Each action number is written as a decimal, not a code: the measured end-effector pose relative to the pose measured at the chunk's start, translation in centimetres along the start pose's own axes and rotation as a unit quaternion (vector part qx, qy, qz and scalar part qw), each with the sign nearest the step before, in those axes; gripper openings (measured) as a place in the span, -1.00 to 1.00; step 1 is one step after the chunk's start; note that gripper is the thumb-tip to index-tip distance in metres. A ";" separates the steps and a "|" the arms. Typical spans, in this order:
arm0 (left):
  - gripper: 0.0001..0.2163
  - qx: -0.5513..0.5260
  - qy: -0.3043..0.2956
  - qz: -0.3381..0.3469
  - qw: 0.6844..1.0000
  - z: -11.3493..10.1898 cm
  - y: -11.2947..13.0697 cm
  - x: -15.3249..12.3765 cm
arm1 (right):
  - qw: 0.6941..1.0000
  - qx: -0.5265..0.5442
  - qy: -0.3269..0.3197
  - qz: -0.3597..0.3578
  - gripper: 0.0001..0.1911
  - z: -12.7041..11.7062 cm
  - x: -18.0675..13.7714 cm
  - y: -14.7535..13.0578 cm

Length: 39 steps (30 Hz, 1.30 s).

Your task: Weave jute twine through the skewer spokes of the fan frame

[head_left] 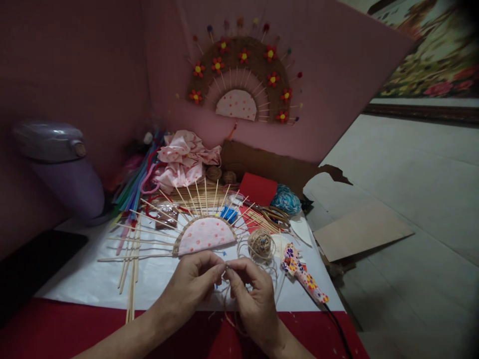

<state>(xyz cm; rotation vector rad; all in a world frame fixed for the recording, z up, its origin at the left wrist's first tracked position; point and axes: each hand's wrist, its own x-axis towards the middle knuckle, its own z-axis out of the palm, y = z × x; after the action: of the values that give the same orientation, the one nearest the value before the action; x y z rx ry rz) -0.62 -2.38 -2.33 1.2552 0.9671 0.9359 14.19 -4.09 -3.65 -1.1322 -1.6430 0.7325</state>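
My left hand (200,279) and my right hand (254,294) meet fingertip to fingertip at the front of the white sheet. Both are closed in a pinch on a strand of jute twine (225,301), which loops down beside my right hand. Its very end is hidden by the fingers. Just beyond lies a half-round piece (205,234) covered in pink dotted cloth, with twine along its curved edge and thin wooden sticks (196,192) fanning outward. A ball of jute twine (260,243) sits right of it, loose strands around it.
Right of my hands lies a flower-patterned glue gun (305,274) with a black cord. Scissors (275,214), blue yarn (286,199), and pink cloth (183,157) are farther back. A purple flask (63,169) stands left. A finished-looking flowered half-round fan (239,60) hangs upright behind.
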 end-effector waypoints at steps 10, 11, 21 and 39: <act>-0.83 0.225 0.024 0.152 0.962 0.2 0.4 -0.3 | 0.999 -0.035 0.012 0.006 -0.88 0.2 -0.4 0.0; -0.84 0.254 0.024 0.169 0.952 0.1 0.3 -0.4 | 0.999 -0.042 0.011 0.004 -0.88 0.2 -0.4 0.1; -0.87 0.333 0.013 0.217 0.917 0.0 -0.2 -0.9 | 0.992 -0.110 0.012 -0.054 -0.89 0.3 -0.7 0.5; -0.69 -0.121 -0.031 -0.086 0.989 -0.1 0.1 0.7 | 0.991 -0.096 0.002 -0.094 -0.86 -0.1 -0.5 0.1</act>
<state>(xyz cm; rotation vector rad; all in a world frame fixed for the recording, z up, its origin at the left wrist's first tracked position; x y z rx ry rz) -0.47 -1.72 -2.25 0.9761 0.8698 0.8467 14.35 -4.53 -3.95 -1.0920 -1.8188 0.4582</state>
